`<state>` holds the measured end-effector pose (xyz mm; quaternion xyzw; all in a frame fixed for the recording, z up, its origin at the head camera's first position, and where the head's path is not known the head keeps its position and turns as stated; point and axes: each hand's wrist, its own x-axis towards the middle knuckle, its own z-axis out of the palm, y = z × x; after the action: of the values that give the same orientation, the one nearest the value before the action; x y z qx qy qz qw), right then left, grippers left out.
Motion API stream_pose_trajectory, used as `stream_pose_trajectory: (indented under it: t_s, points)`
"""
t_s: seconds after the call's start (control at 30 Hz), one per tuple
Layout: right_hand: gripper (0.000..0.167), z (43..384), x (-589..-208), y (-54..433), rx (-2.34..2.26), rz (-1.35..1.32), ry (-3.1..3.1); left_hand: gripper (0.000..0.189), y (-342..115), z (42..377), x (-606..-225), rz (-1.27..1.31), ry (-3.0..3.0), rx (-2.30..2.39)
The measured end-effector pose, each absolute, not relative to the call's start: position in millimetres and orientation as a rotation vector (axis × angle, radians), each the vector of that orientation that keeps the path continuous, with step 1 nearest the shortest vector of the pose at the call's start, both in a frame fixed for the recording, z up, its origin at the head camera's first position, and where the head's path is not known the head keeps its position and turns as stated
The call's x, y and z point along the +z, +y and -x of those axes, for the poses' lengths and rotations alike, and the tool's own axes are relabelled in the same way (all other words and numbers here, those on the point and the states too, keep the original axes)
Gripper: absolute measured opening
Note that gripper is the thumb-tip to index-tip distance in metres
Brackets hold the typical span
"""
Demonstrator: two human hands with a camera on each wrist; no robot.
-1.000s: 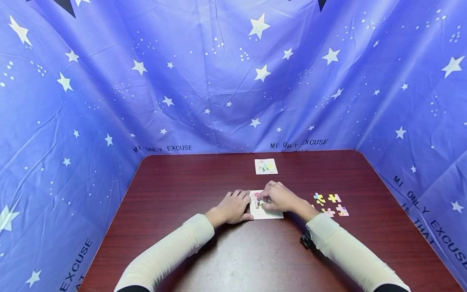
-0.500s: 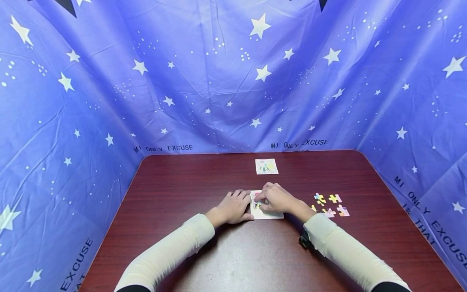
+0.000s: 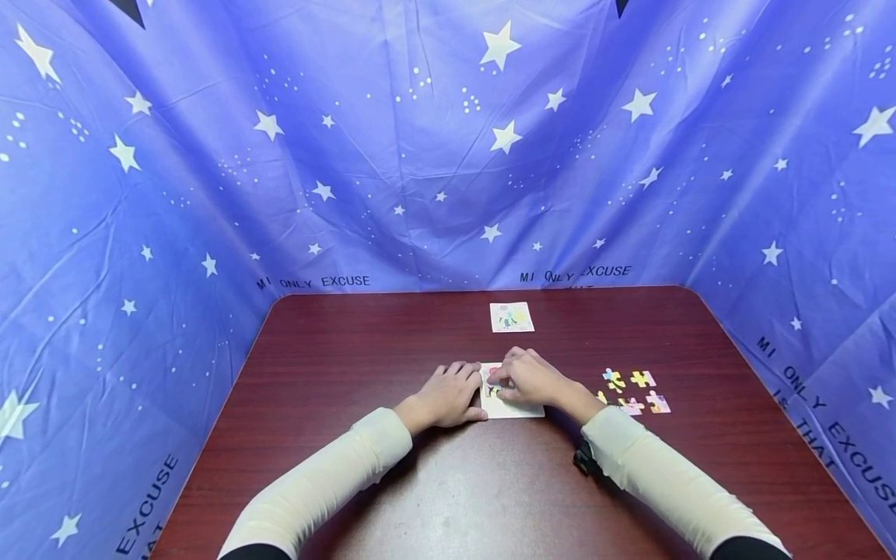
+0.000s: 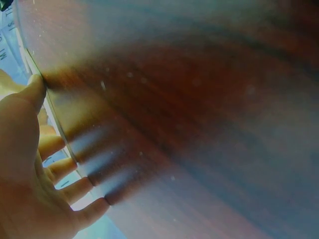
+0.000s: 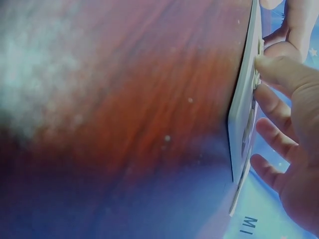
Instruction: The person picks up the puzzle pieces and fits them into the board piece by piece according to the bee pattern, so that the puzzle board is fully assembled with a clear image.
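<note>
A square white puzzle board (image 3: pixel 523 411) lies on the table between both hands. My left hand (image 3: pixel 451 395) rests flat at the board's left edge; in the left wrist view its straight fingers (image 4: pixel 82 189) and thumb touch the surface. My right hand (image 3: pixel 535 381) is bent over the board. Its thumb and index finger hold a small coloured jigsaw piece (image 3: pixel 493 391) on the left part of the board. In the right wrist view the thumb reaches the top of the board (image 5: pixel 244 109), and the other fingers hang loosely. The hand hides part of the piece and board.
Several loose jigsaw pieces (image 3: pixel 632 393) lie right of the board, partly behind the right forearm. A square picture card (image 3: pixel 512 317) lies farther back. The dark red table (image 3: pixel 336 350) is enclosed by blue star-patterned cloth (image 3: pixel 448 140).
My right hand has shifted slightly left, and the jigsaw piece, tilted earlier, now lies flatter on the board. The left hand has stayed in place.
</note>
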<state>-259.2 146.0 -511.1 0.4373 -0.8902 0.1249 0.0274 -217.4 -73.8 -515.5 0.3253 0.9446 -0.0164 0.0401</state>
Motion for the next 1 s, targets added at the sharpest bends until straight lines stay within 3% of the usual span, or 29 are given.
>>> stream_pose_trajectory:
  t_s: [0.67,1.0]
  points:
    - [0.024,261,-510,145,0.38,-1.265,-2.86,0.054,-74,218,-513,-1.003,2.89,-0.038]
    - [0.027,262,-505,156,0.375,-1.373,-2.84,0.057,-73,217,-514,-1.003,2.9,-0.066]
